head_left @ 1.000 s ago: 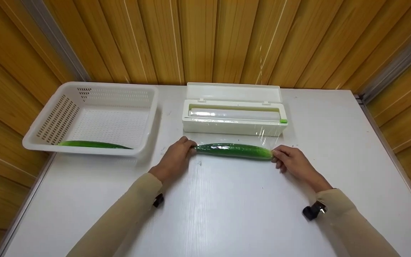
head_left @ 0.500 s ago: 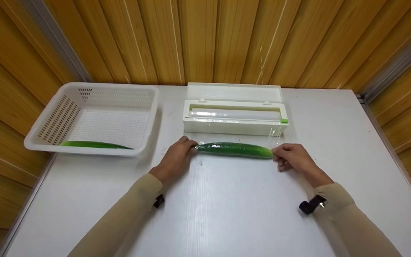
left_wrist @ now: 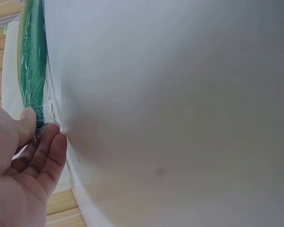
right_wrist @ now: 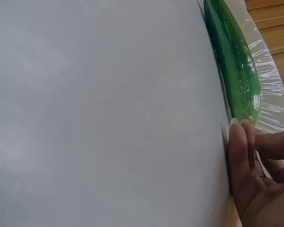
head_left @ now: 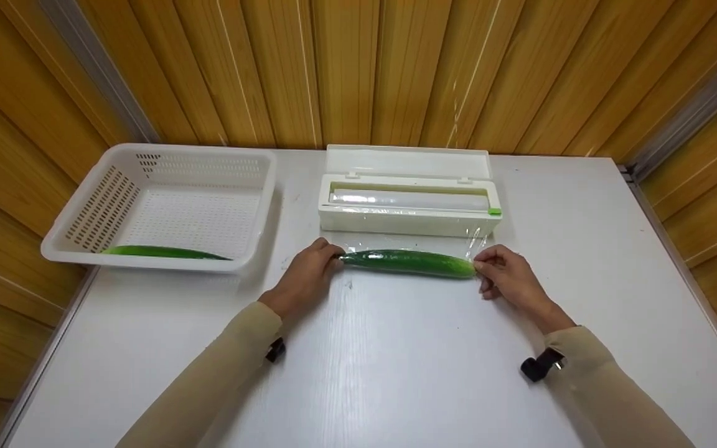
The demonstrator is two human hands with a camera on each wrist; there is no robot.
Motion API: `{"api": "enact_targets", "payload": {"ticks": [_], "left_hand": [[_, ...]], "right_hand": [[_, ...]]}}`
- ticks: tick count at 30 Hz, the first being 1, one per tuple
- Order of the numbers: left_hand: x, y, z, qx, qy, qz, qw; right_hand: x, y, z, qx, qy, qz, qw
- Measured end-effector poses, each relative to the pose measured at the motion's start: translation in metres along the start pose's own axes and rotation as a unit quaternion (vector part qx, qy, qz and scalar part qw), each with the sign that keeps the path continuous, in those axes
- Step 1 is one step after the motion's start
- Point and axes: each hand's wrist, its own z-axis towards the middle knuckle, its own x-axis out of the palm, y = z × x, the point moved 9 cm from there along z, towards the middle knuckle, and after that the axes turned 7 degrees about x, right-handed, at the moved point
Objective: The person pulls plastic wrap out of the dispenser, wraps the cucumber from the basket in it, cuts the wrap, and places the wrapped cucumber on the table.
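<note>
A green cucumber (head_left: 405, 262) covered in glossy cling film (left_wrist: 34, 71) lies crosswise on the table, in front of a cling film dispenser (head_left: 408, 221). At its dark left end, my left hand (head_left: 309, 274) pinches the tip and the gathered film between thumb and fingers. My right hand (head_left: 511, 277) pinches the pale right end, thumb and fingertips close together at the tip. In the right wrist view, creased film (right_wrist: 270, 80) stretches from the cucumber toward the dispenser. What exactly lies between the right fingertips is partly hidden.
The dispenser's lid (head_left: 408, 162) stands open at the back, with the film roll (head_left: 408, 199) showing inside. To the left, a white perforated basket (head_left: 265, 205) holds a second cucumber (head_left: 165, 252). Wood-patterned panels (head_left: 346, 74) border the white table (head_left: 383, 373).
My right hand has shifted slightly at the cucumber's right end, its fingers regripping there, and the film beside it has moved a little. The left hand keeps its hold.
</note>
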Motion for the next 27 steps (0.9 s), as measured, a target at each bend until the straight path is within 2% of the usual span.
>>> {"api": "enact_targets", "payload": {"ticks": [6, 10, 13, 20, 27], "left_hand": [[-0.001, 0.000, -0.001, -0.001, -0.002, 0.002, 1.0000], [-0.004, 0.000, -0.001, -0.001, -0.008, 0.009, 0.9999], [-0.004, 0.000, -0.001, -0.004, -0.008, 0.010, 0.9999], [-0.003, -0.002, -0.001, -0.007, -0.007, 0.012, 0.9999], [-0.007, -0.002, 0.002, 0.001, -0.034, 0.018, 0.9992]], "right_hand": [[0.002, 0.005, -0.008, -0.036, 0.000, -0.047, 0.9982], [0.005, 0.012, -0.012, -0.075, -0.012, -0.117, 0.9902], [0.007, 0.013, -0.012, -0.082, -0.026, -0.145, 0.9857], [0.001, 0.008, -0.008, -0.062, -0.043, -0.127, 0.9890], [-0.003, 0.002, -0.002, -0.054, -0.030, -0.116, 0.9913]]}}
